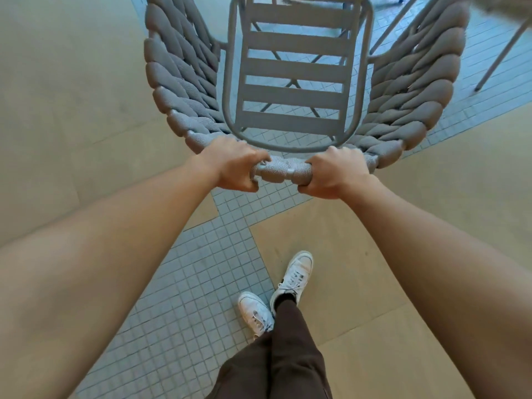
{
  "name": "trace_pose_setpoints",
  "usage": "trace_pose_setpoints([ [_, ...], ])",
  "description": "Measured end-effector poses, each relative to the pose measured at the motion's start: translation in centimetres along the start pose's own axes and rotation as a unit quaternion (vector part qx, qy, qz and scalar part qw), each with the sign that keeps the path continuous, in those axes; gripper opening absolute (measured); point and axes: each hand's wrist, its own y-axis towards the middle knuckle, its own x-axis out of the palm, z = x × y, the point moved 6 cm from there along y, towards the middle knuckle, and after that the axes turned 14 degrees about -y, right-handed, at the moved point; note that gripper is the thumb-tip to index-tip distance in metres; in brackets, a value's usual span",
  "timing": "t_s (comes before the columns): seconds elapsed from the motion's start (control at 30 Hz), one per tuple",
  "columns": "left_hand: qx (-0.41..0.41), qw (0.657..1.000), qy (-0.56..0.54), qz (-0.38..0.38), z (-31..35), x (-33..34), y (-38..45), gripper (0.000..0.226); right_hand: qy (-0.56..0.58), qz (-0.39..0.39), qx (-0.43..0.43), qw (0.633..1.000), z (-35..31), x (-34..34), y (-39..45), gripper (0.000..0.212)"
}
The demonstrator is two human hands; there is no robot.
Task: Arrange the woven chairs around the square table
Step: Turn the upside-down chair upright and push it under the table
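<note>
A grey woven chair fills the upper half of the head view, seen from above and behind. Its seat is made of flat grey slats, and thick braided rope wraps the curved back and both sides. My left hand is shut on the top rail of the chair's back, left of centre. My right hand grips the same rail about a hand's width to the right. Both arms are stretched forward. The square table shows only as a blurred edge at the top right corner.
Thin grey metal legs slant down at the upper right, beside the chair. The floor is beige slabs crossed by bands of small blue-grey tiles. My feet in white sneakers stand behind the chair.
</note>
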Motion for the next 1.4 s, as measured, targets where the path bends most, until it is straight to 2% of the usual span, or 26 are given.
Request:
trace_pose_setpoints([
  [0.1, -0.015, 0.998, 0.006, 0.068, -1.0, -1.5, 1.6, 0.062, 0.005, 0.010, 0.024, 1.000, 1.5, -0.9, 1.8, 0.057],
  [0.3, 0.002, 0.994, 0.014, 0.107, -4.0, -5.3, 6.1, 0.058, 0.023, 0.020, 0.019, 0.999, 4.7, -3.0, 6.7, 0.054],
  [0.4, 0.020, 0.994, 0.030, 0.104, -5.6, -7.4, 9.1, 0.066, 0.031, 0.027, 0.016, 0.999, 6.2, -4.3, 9.5, 0.057],
  [0.53, 0.059, 0.992, 0.042, 0.102, -7.2, -8.0, 10.6, 0.064, 0.035, 0.032, 0.004, 0.999, 6.5, -4.7, 11.2, 0.057],
  [0.87, 0.083, 0.990, 0.050, 0.105, -11.1, -10.5, 14.7, 0.065, 0.045, 0.041, 0.012, 0.998, 7.9, -6.4, 15.8, 0.057],
  [1.07, 0.102, 0.989, 0.041, 0.098, -13.4, -12.3, 16.6, 0.067, 0.051, 0.019, 0.036, 0.998, 8.3, -7.5, 18.4, 0.054],
  [1.2, 0.124, 0.987, 0.044, 0.094, -15.6, -13.7, 18.2, 0.058, 0.055, -0.001, 0.064, 0.996, 8.5, -8.7, 20.6, 0.057],
  [1.4, 0.145, 0.984, 0.039, 0.097, -18.2, -15.2, 20.3, 0.075, 0.040, -0.026, 0.088, 0.995, 8.8, -10.0, 23.6, 0.059],
])
